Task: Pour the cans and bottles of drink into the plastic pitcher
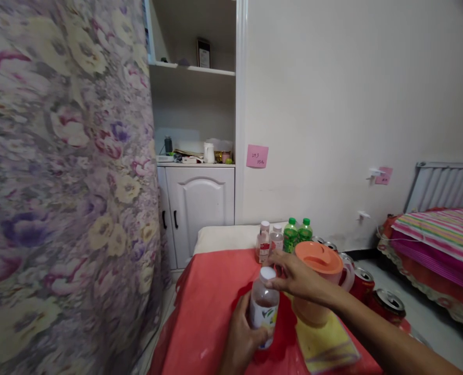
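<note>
Partly hidden behind left hand (245, 333): bottle label (265, 315).

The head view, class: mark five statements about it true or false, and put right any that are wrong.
1. The left hand holds a bottle. True.
2. The held bottle has a green cap. False: its cap is white.
3. The right hand is at the top of the held bottle. True.
4. The jug has a blue lid. False: the jug has an orange lid.
5. Two green-capped bottles stand side by side. True.
</note>
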The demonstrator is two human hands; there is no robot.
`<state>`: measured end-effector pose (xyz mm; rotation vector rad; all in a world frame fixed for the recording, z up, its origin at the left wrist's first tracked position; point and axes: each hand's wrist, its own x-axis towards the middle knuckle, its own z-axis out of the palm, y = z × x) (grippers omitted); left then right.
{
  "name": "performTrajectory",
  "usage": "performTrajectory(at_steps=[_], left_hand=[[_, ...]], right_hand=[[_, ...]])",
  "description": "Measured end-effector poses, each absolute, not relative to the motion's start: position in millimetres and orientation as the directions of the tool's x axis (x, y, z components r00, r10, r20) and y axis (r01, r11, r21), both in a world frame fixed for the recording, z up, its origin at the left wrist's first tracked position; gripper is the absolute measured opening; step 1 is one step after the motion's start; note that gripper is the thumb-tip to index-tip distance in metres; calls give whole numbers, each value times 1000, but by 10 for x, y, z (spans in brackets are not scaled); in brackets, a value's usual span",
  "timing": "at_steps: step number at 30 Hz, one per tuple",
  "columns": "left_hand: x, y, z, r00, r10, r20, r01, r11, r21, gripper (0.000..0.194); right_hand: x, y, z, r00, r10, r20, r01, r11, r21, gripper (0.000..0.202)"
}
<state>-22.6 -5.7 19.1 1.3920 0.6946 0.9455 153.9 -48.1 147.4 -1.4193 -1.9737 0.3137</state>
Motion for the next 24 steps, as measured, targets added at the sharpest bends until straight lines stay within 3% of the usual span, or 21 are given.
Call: performTrajectory(at_steps=[6,11,16,24], left_hand=[[-217,-2,62,365,920,146,-45,-139,989,75],[-230,3,78,428,889,161,-56,-152,987,73],[-210,-5,107,432,889,153,-35,-153,988,72],[-200,-17,64,434,883,177,-145,-125,981,76]], right_hand=[[1432,-490,1372,-1,922,387,785,241,-571,23],[1492,-503,1377,-86,924,372,765,301,-570,41],[1490,-533,1395,-123,909,397,765,341,-545,19],[1350,-510,1411,-38,915,402,793,272,-546,14]])
